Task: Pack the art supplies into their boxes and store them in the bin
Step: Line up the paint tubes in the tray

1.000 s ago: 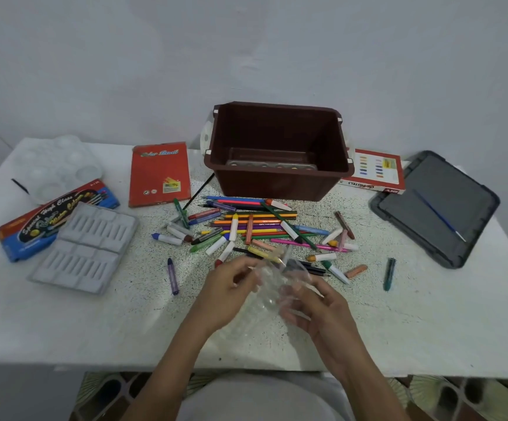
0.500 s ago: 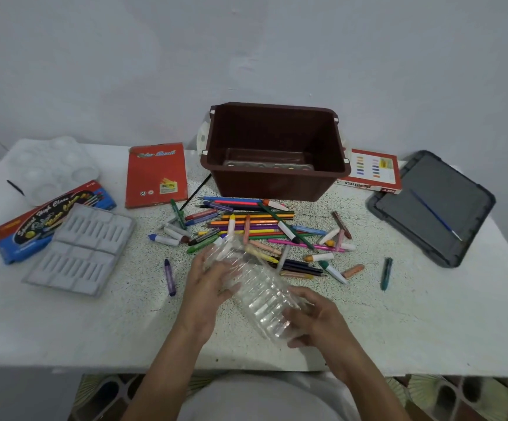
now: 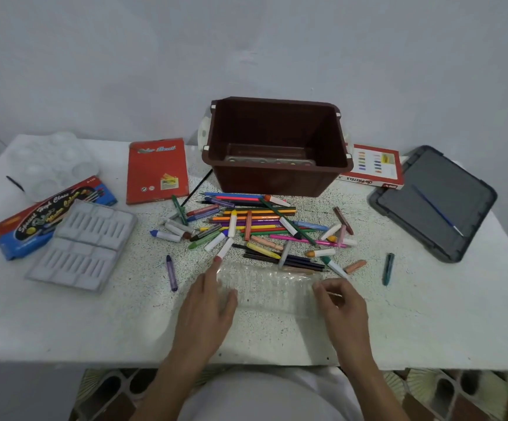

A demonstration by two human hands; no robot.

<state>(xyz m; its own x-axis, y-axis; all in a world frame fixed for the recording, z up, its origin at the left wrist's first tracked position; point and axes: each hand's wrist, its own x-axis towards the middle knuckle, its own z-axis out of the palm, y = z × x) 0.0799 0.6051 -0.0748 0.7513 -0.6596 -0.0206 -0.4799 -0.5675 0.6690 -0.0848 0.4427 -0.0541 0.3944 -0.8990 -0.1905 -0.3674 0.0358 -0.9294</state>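
Packing has barely begun: the crayons and pencils lie loose in a heap on the table before the brown bin, which holds only something flat. The clear tray lies empty just beside the heap. The left hand rests flat on its left end, and the right hand curls at its right end, though I cannot tell if it grips.
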